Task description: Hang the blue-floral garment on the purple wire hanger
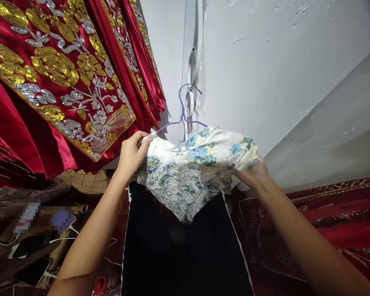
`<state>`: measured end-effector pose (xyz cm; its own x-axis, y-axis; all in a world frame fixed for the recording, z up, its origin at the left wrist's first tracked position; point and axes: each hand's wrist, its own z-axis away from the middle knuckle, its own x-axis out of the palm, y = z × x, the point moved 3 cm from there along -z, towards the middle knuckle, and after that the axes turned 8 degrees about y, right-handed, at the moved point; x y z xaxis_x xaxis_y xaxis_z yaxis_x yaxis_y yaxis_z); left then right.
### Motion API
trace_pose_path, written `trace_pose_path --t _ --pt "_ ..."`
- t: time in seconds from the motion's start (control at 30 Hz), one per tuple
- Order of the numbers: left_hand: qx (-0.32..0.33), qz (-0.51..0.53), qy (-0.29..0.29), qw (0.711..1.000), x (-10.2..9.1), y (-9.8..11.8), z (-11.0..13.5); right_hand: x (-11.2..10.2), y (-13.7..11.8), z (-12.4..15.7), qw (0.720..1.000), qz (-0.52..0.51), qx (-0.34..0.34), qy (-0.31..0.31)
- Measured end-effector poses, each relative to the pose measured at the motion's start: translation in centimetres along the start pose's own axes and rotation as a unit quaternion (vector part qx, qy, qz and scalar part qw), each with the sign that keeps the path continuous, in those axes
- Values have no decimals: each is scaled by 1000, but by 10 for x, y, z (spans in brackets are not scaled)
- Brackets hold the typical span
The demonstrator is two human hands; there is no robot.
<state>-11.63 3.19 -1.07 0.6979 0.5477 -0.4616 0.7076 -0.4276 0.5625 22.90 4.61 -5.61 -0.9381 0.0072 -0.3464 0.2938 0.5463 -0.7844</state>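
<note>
A white garment top with blue and yellow flower print (194, 168) hangs on a purple wire hanger (182, 111) in front of a white wall. My left hand (132, 154) pinches the garment's left shoulder at the hanger's end. My right hand (253, 172) grips the right shoulder, its fingers partly hidden under the cloth. A black skirt with white edging (179, 250) hangs below the printed top.
Red robes with gold and silver embroidery (58, 78) hang at the upper left. A white conduit (193, 53) runs up the wall behind the hanger. Phones and cables (37, 242) lie at the lower left. Red patterned cloth (336, 213) lies at the right.
</note>
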Motion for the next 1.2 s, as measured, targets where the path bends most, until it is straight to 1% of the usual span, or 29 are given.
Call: trace_pose_path --t 0.1,0.17,0.23,0.3,0.33,0.37,0.4,0.43,0.5,0.53,0.57,0.6,0.7,0.73,0.8,0.83,0.9,0.97,1.0,1.07,1.1,1.17,1.2 --pt "3 -11 -3 1000 -4 4 2 -32 -1 7 993 -57 72 79" --pt "-2 -14 15 1000 -5 8 0 -46 -14 3 982 -74 113 129" --pt "-7 -7 42 999 -7 9 -3 -47 -33 -4 979 -78 116 148" --pt "-14 1 63 998 -6 8 -5 -34 -52 -9 980 -100 116 127" --pt "-17 5 70 997 -6 7 -5 -24 -59 -8 979 -124 123 102" --pt "-23 14 77 997 -4 5 -4 -13 -64 -5 976 -158 136 63" --pt "-29 29 86 995 -2 3 -2 -2 -67 0 968 -200 152 3" --pt "-37 51 93 994 0 1 2 10 -69 7 952 -244 168 -73" --pt "-52 103 104 988 7 -3 10 29 -72 21 904 -307 178 -237" --pt "-58 129 106 984 11 -4 15 35 -71 27 885 -314 174 -296" --pt "-62 154 105 981 15 -5 20 38 -69 31 879 -303 170 -327" --pt "-61 178 101 977 19 -4 24 40 -66 32 887 -279 166 -330" --pt "-50 256 89 961 27 3 29 40 -50 29 938 -167 151 -264" --pt "-48 276 81 957 29 7 29 40 -45 28 953 -125 135 -240" --pt "-49 310 60 948 33 17 29 44 -37 29 978 -33 83 -190" --pt "-55 330 40 941 35 24 29 48 -34 30 985 18 46 -165" --pt "-76 383 -15 920 40 42 32 60 -32 35 984 120 -41 -121" --pt "-106 441 -82 887 44 63 37 77 -31 40 966 204 -129 -88" --pt "-118 465 -112 870 45 74 40 85 -30 42 956 234 -163 -70" --pt "-121 493 -168 845 44 95 46 98 -27 43 944 262 -200 -29" --pt "-115 495 -192 839 42 103 47 102 -24 43 942 263 -207 -9" --pt "-91 478 -235 842 37 111 49 104 -17 43 942 258 -212 19" --pt "-81 463 -248 847 34 110 50 102 -15 44 941 257 -219 25"
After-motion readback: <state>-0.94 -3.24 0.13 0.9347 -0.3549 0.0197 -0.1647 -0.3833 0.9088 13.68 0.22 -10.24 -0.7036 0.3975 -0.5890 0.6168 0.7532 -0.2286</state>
